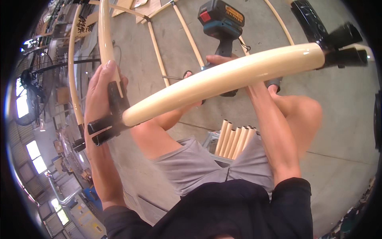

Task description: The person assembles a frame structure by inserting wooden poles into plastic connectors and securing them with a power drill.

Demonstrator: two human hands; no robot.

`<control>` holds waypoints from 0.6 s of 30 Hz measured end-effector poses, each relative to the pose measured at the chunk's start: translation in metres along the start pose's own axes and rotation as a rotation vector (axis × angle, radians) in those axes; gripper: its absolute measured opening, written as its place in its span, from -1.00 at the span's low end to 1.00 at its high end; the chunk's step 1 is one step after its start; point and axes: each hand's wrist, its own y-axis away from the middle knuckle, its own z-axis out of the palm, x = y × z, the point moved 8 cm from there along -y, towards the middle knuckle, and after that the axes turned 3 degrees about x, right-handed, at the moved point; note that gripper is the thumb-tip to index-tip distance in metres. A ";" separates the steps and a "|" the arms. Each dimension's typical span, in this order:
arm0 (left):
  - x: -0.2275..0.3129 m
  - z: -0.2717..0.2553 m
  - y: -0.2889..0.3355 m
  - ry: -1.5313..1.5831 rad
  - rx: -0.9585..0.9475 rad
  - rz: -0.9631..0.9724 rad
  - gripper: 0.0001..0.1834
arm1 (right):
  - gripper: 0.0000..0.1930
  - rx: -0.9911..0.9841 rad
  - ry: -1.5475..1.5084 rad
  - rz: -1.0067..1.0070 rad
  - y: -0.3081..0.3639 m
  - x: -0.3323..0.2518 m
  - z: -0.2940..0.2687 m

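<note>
A cream-coloured tube (227, 79) crosses in front of me, with a black pipe joint (106, 129) at its left end and black joints (342, 46) at its right end. Another cream tube (106, 36) runs away from the left joint. My left hand (99, 85) is closed around that second tube, right beside the joint. Behind the crosswise tube, my right hand (221, 59) grips the handle of a dark cordless power driver (222, 22). Most of that hand's fingers and the tool's front end are hidden by the tube.
More cream tubes (187, 34) joined into a frame lie on the grey concrete floor (342, 131). Several short tubes (234, 139) stand in a grey container between my legs. A large black fan (32, 83) is at the left, and shelving and equipment stand beyond it.
</note>
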 end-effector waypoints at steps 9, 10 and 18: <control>-0.002 -0.028 0.022 -0.117 -0.022 -0.009 -0.65 | -0.52 -0.032 0.114 0.092 0.019 -0.032 0.085; -0.001 -0.026 0.025 -0.133 -0.032 -0.023 -0.66 | -0.52 -0.051 0.114 0.093 0.020 -0.029 0.085; 0.050 -0.028 -0.030 -0.250 -0.076 0.103 -0.62 | -0.53 -0.187 0.057 0.091 0.014 -0.028 0.111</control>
